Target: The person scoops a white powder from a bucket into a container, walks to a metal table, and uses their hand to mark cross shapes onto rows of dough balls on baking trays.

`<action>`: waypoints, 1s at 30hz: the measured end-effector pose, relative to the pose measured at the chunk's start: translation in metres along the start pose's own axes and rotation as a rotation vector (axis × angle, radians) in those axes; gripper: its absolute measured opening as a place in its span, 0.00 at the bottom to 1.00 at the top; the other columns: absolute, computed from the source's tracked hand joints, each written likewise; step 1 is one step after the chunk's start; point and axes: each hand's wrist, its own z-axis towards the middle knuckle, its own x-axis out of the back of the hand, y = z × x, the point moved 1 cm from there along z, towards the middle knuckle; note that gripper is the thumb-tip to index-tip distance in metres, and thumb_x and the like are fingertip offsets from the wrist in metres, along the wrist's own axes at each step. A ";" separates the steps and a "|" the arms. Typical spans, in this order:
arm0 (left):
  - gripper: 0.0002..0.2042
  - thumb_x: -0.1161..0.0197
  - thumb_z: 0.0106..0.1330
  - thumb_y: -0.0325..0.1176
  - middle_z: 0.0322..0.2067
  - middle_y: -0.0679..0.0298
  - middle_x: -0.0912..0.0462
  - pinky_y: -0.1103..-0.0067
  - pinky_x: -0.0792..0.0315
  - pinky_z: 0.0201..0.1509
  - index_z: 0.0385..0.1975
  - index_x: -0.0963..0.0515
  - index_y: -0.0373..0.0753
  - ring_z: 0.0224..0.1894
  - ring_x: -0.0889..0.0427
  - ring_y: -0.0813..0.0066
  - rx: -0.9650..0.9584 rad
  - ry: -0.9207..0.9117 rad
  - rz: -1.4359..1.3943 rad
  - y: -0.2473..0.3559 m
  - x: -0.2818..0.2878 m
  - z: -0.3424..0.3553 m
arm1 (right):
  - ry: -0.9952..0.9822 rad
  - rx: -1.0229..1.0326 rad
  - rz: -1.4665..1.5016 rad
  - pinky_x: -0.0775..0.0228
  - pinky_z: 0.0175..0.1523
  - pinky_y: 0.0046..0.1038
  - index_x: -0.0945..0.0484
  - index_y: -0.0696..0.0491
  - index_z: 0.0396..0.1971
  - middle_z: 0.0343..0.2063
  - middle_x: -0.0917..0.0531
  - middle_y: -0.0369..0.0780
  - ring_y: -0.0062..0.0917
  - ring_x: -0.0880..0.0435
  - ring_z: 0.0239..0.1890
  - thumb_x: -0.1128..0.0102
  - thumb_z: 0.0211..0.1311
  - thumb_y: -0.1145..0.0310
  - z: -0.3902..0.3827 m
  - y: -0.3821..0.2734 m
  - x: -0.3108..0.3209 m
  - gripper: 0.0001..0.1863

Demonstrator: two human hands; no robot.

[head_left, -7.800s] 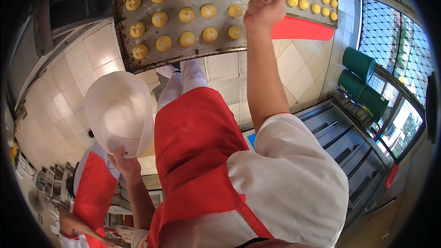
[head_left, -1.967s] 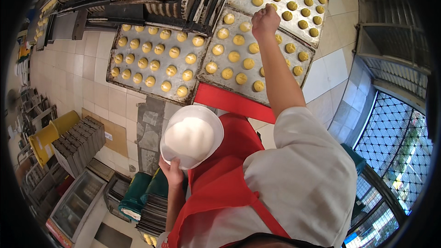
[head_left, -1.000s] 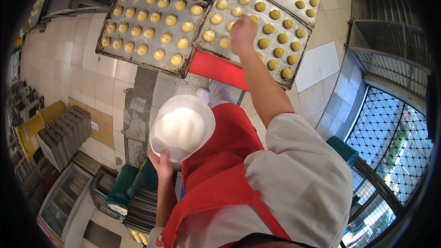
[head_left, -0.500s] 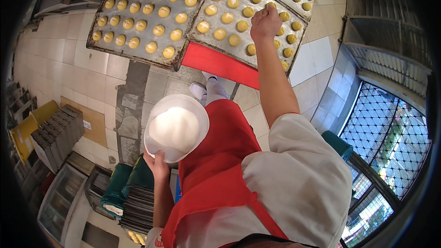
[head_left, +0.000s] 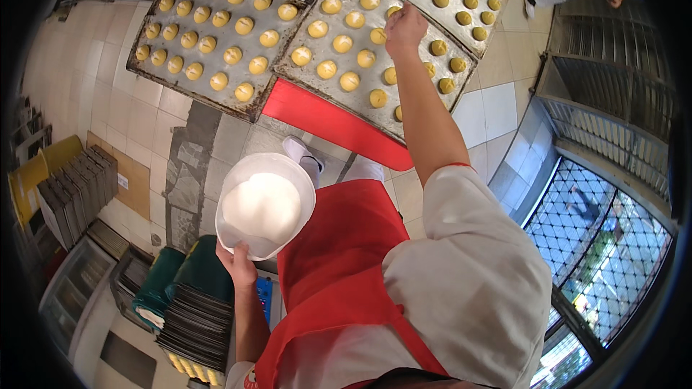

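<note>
Both hands are working: the left hand (head_left: 236, 263) is gripping a white bowl (head_left: 264, 205) of white powder, while the right hand (head_left: 405, 29) is pinching closed over buns (head_left: 342, 43) near the right tray (head_left: 461, 75)'s far edge, likely sprinkling, with neighbouring buns due next.

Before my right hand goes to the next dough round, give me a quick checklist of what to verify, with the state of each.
1. Left hand grips the white bowl at its near rim: ok.
2. Bowl sits level, with white powder inside: ok.
3. Right hand is over the middle baking tray, fingers bunched above the dough rounds: ok.
4. What the right fingers pinch: cannot tell.
5. Left tray is filled in even rows: ok.
6. Floor underfoot: a red mat lies under the tray edge by the white shoe; trip risk: cannot tell.
</note>
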 end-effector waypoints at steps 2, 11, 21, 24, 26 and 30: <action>0.26 0.43 0.57 0.28 0.51 0.54 0.23 0.74 0.32 0.59 0.58 0.32 0.26 0.52 0.24 0.68 -0.066 -0.057 0.010 0.008 -0.028 -0.004 | 0.107 0.611 -0.549 0.47 0.15 0.26 0.35 0.52 0.17 0.12 0.33 0.35 0.25 0.35 0.11 0.50 0.68 0.68 0.062 0.032 0.052 0.16; 0.27 0.44 0.58 0.33 0.51 0.57 0.25 0.71 0.31 0.59 0.59 0.35 0.32 0.53 0.24 0.66 0.058 0.297 -0.138 -0.043 -0.114 -0.098 | -0.120 -0.012 -0.035 0.52 0.15 0.24 0.37 0.49 0.19 0.13 0.35 0.34 0.21 0.42 0.11 0.51 0.67 0.65 0.071 -0.033 0.010 0.15; 0.28 0.42 0.63 0.31 0.54 0.56 0.28 0.72 0.34 0.62 0.62 0.40 0.28 0.55 0.27 0.68 0.133 0.318 -0.186 -0.070 -0.165 -0.164 | -0.095 -0.130 0.094 0.53 0.17 0.25 0.40 0.49 0.18 0.13 0.37 0.32 0.19 0.41 0.13 0.51 0.68 0.67 0.074 -0.076 0.057 0.16; 0.28 0.42 0.63 0.31 0.55 0.55 0.28 0.71 0.34 0.62 0.62 0.40 0.28 0.56 0.27 0.68 0.120 0.294 -0.188 -0.078 -0.163 -0.171 | -0.010 -0.109 0.053 0.52 0.17 0.25 0.39 0.49 0.19 0.12 0.38 0.32 0.19 0.41 0.13 0.51 0.68 0.68 0.078 -0.056 0.068 0.16; 0.28 0.42 0.62 0.31 0.55 0.55 0.28 0.71 0.34 0.62 0.62 0.40 0.28 0.56 0.27 0.67 0.106 0.279 -0.206 -0.083 -0.162 -0.174 | -0.126 -0.147 0.154 0.52 0.16 0.25 0.39 0.50 0.19 0.12 0.38 0.33 0.20 0.41 0.13 0.51 0.68 0.68 0.073 -0.065 0.078 0.16; 0.28 0.42 0.59 0.31 0.53 0.56 0.27 0.71 0.32 0.60 0.60 0.38 0.30 0.54 0.26 0.67 0.119 0.319 -0.223 -0.080 -0.161 -0.174 | -0.154 -0.184 0.214 0.53 0.16 0.25 0.39 0.49 0.19 0.13 0.38 0.33 0.19 0.41 0.13 0.50 0.67 0.68 0.040 -0.064 0.084 0.15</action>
